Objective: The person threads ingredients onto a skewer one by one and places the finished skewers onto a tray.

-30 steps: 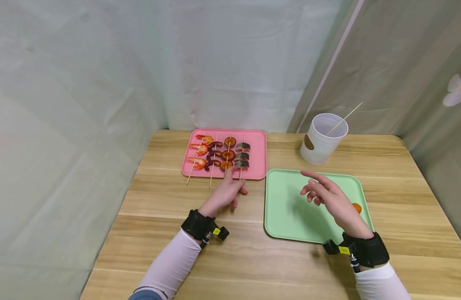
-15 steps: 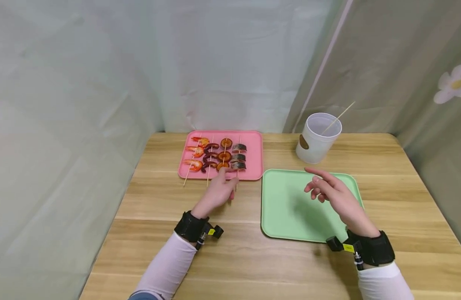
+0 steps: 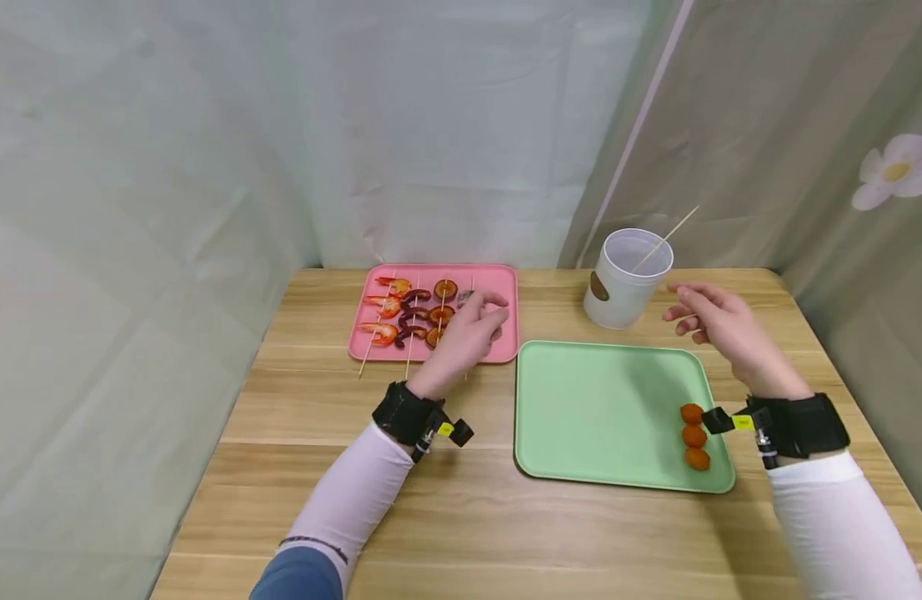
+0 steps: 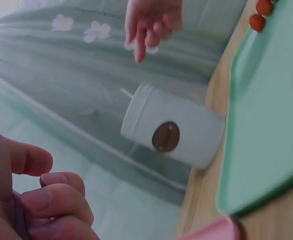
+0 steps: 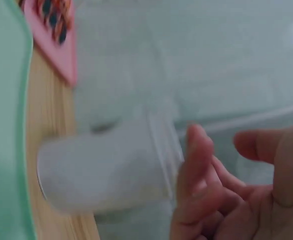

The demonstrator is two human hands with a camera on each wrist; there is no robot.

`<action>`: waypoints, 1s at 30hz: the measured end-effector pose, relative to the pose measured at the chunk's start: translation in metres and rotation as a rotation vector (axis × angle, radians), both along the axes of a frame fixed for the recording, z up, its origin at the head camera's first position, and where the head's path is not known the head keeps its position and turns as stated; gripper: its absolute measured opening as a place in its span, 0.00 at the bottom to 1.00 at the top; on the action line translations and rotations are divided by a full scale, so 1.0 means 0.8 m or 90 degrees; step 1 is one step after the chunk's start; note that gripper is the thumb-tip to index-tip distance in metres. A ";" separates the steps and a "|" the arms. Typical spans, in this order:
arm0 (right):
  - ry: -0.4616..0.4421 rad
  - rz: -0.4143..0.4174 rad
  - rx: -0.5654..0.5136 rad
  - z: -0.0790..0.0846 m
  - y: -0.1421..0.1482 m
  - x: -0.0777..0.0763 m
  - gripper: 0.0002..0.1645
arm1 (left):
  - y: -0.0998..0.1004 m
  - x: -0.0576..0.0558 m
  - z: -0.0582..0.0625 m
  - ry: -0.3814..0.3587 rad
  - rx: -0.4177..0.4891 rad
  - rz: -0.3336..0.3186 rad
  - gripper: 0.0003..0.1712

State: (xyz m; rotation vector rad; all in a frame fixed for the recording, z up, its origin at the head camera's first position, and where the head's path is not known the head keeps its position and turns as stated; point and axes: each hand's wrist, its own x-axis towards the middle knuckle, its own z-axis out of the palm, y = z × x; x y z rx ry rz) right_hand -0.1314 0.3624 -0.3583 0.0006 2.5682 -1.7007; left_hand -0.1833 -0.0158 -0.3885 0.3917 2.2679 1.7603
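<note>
My left hand (image 3: 464, 337) hovers over the right part of the pink tray (image 3: 508, 333), fingers loosely bent, thumb and forefinger apart, nothing between them. It hides most of a skewer of grey fish pieces (image 3: 464, 297). Left of that lie skewers of sliced mushrooms (image 3: 445, 290), dark curled pieces (image 3: 413, 315) and shrimps (image 3: 386, 307). Beside the white plastic bucket (image 3: 618, 304), on its right, my right hand (image 3: 734, 337) is raised with relaxed fingers and holds nothing. A thin bamboo skewer (image 3: 680, 225) leans out of the bucket. The right wrist view is blurred.
A green tray (image 3: 596, 417) sits at the front right of the pink one, with a row of orange balls (image 3: 694, 436) along its right side. Hanging curtains (image 3: 461, 150) enclose the wooden table (image 3: 461, 517) at the back and sides.
My left hand has moved from the skewer handles at the pink tray's front edge up over the tray. My right hand has moved right and back toward the bucket, uncovering the orange balls.
</note>
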 end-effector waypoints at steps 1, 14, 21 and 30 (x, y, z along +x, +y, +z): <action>-0.002 -0.028 0.005 0.002 0.005 -0.010 0.27 | 0.010 -0.008 0.005 -0.012 0.014 -0.013 0.17; 0.004 -0.172 0.114 0.006 0.021 -0.107 0.53 | 0.140 -0.097 0.024 0.055 -0.165 -0.019 0.33; 0.096 -0.235 0.127 0.002 0.006 -0.123 0.42 | 0.187 -0.100 0.022 0.045 -0.151 0.020 0.38; 0.130 -0.262 0.142 0.000 -0.008 -0.127 0.32 | 0.209 -0.086 0.004 0.078 -0.173 0.029 0.37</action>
